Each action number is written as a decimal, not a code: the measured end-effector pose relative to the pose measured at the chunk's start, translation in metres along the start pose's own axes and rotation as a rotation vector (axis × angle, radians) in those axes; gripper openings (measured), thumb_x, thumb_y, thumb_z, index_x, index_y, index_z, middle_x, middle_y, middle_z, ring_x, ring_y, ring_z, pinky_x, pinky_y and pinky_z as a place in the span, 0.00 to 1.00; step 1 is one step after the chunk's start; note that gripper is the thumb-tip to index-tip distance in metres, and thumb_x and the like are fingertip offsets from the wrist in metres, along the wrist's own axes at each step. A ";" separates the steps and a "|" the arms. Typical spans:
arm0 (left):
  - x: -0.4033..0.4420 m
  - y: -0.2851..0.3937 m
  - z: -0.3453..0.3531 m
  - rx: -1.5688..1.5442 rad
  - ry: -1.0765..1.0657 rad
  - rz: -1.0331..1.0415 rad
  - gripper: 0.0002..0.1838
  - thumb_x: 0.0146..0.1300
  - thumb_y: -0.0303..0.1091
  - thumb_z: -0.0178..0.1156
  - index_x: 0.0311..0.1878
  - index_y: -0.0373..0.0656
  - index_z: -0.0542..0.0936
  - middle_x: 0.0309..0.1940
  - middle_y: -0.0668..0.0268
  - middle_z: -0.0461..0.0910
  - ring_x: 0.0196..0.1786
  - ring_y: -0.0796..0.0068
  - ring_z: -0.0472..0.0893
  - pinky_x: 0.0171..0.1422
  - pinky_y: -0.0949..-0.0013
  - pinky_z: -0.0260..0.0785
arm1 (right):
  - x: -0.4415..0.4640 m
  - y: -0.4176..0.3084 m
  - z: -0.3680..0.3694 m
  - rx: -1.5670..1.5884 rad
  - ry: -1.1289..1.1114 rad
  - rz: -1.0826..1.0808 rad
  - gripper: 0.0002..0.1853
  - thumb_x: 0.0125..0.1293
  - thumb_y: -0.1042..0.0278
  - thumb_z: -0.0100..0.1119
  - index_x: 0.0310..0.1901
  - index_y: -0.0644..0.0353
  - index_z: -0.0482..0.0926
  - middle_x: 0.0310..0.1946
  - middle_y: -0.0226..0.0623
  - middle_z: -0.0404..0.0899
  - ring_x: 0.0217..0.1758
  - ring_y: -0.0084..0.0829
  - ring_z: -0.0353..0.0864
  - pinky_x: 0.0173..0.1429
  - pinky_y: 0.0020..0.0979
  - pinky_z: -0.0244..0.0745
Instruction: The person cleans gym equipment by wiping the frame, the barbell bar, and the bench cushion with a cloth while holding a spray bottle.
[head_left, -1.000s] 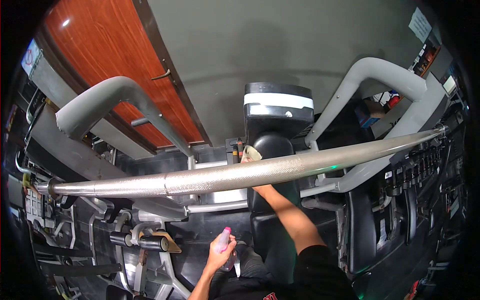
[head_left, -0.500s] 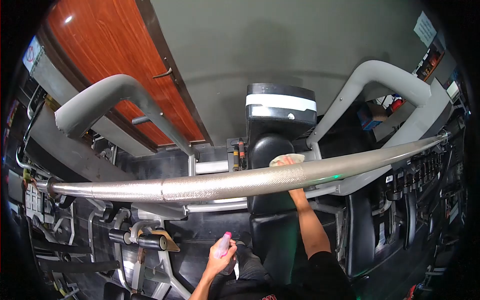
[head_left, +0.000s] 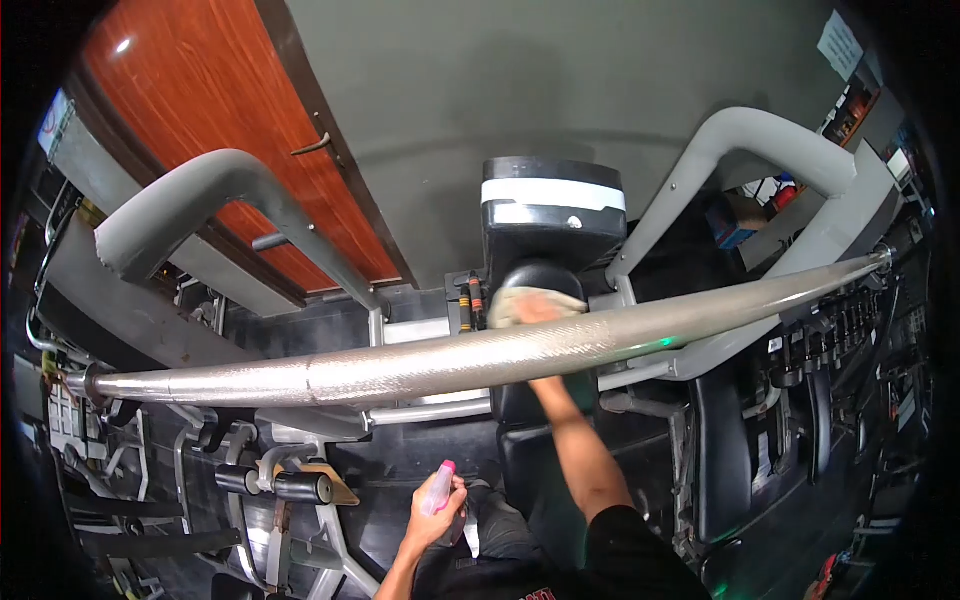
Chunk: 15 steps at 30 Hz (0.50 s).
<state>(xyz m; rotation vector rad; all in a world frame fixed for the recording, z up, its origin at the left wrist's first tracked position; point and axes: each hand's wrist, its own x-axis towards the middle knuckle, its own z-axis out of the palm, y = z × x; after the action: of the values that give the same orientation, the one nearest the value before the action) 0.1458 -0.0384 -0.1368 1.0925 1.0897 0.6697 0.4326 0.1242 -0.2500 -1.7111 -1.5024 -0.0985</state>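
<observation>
My right hand [head_left: 541,307] is pressed over a pale cloth [head_left: 511,306], which lies against the black padded bench [head_left: 545,274] on the far side of a metal bar. The bar [head_left: 420,370] crosses in front of that wrist and hides part of it. Low in the view, my left hand [head_left: 428,522] is wrapped around a clear spray bottle [head_left: 437,494] with a pink top. It stays on the near side of the bar, close to my lap.
Grey tubular frame arms [head_left: 235,175] rise at left and right of the bench. Behind stand a wooden door [head_left: 210,130] and a grey wall. Padded rollers [head_left: 303,487] sit at lower left; dumbbells on a rack [head_left: 830,345] are at right.
My right hand and the cloth have moved left across the bench pad. My left hand still holds the spray bottle in nearly the same place. The view has shifted slightly.
</observation>
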 end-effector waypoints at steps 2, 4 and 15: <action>0.005 0.003 0.002 -0.002 -0.024 -0.004 0.07 0.59 0.22 0.59 0.40 0.36 0.74 0.27 0.67 0.76 0.23 0.80 0.77 0.28 0.75 0.71 | -0.011 -0.014 0.050 -0.138 -0.128 -0.120 0.21 0.59 0.59 0.50 0.53 0.58 0.73 0.54 0.46 0.72 0.62 0.46 0.68 0.67 0.45 0.58; 0.008 0.008 0.005 0.008 -0.031 0.014 0.07 0.59 0.23 0.59 0.40 0.36 0.74 0.27 0.67 0.76 0.23 0.80 0.77 0.28 0.76 0.71 | -0.024 -0.012 0.081 -0.199 -0.362 -0.069 0.15 0.61 0.61 0.48 0.46 0.57 0.74 0.47 0.45 0.74 0.54 0.44 0.71 0.59 0.42 0.65; 0.013 0.005 0.008 0.108 -0.052 0.058 0.08 0.59 0.25 0.60 0.41 0.36 0.75 0.27 0.68 0.77 0.24 0.81 0.77 0.28 0.76 0.71 | -0.032 0.063 -0.079 -0.095 -0.150 -0.132 0.14 0.47 0.76 0.58 0.38 0.54 0.81 0.37 0.42 0.80 0.43 0.43 0.79 0.47 0.42 0.74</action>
<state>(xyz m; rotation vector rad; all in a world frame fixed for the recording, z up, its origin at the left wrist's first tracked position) 0.1584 -0.0287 -0.1360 1.2322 1.0628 0.6303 0.5126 0.0548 -0.2493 -1.7242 -1.7468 -0.1142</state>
